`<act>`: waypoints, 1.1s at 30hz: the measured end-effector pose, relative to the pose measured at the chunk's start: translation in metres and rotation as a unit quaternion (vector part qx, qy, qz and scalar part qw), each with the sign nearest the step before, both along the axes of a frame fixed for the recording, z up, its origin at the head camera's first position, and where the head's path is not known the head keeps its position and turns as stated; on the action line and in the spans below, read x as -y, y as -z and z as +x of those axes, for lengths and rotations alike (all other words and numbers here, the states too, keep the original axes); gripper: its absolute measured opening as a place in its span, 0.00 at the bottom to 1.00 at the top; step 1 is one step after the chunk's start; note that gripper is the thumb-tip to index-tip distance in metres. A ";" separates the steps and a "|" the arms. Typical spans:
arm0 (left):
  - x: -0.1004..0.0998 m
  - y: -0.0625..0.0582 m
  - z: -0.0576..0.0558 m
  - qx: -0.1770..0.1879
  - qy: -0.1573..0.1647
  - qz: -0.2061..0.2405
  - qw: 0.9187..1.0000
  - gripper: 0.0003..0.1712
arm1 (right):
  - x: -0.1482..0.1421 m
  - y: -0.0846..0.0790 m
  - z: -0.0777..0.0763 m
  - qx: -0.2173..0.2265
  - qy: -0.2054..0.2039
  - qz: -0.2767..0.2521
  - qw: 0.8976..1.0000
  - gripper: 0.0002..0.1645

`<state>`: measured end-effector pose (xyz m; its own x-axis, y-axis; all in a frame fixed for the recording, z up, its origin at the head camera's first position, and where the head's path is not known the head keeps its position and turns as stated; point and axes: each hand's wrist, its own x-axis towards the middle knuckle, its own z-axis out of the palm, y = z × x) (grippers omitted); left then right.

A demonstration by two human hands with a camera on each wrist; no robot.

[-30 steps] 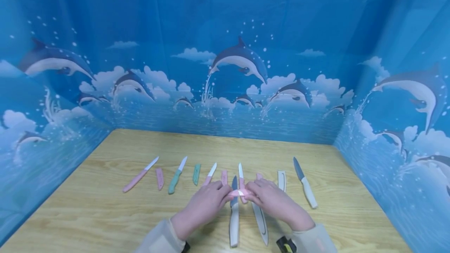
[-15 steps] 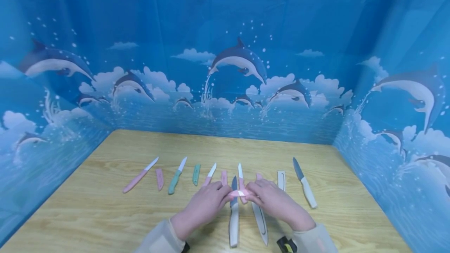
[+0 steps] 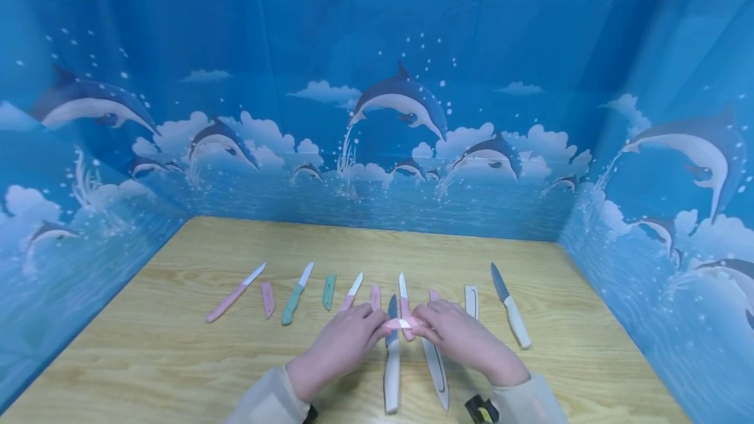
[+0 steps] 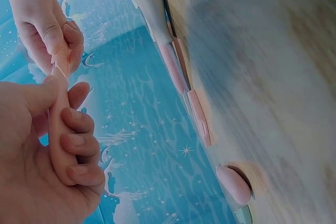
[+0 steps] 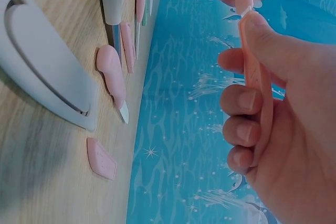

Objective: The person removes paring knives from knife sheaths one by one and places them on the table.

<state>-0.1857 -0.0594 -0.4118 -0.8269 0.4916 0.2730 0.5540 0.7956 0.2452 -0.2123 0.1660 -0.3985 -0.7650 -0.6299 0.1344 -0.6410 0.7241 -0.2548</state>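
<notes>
My left hand (image 3: 347, 335) grips the pink handle of a small paring knife (image 4: 60, 145), fingers curled round it. My right hand (image 3: 456, 335) holds a pink blade sheath (image 5: 254, 72) end-on to that handle, its thumb pressing along the sheath. Between the two pink parts a short strip of white blade shows in the head view; the rest of the blade is hidden. Both hands are close together over the table. Below them lie a white-handled knife (image 3: 392, 378) with a grey blade, a pink knife (image 3: 404, 306) and a long white blade cover (image 3: 437, 375).
On the wooden table (image 3: 177, 358), a pink knife (image 3: 226, 304), pink sheath (image 3: 268, 300), green knife (image 3: 291, 306) and green sheath (image 3: 329, 292) lie left. A white sheath (image 3: 471, 301) and another white-handled knife (image 3: 518, 322) lie right. A blue dolphin-print curtain (image 3: 377, 205) borders the table.
</notes>
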 end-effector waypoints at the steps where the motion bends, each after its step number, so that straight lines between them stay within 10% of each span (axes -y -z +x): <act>1: 0.000 0.000 0.000 0.008 -0.002 0.003 1.000 0.13 | 0.000 0.000 0.000 -0.001 -0.001 0.000 1.000 0.18; 33: 0.002 0.000 -0.001 0.042 -0.010 0.013 0.999 0.15 | -0.001 0.001 -0.003 -0.009 -0.006 0.008 1.000 0.14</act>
<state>-0.1868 -0.0619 -0.4121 -0.8568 0.4688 0.2147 0.5150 0.7985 0.3117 -0.2155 0.1672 -0.3992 -0.7547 -0.6413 0.1386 -0.6543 0.7198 -0.2319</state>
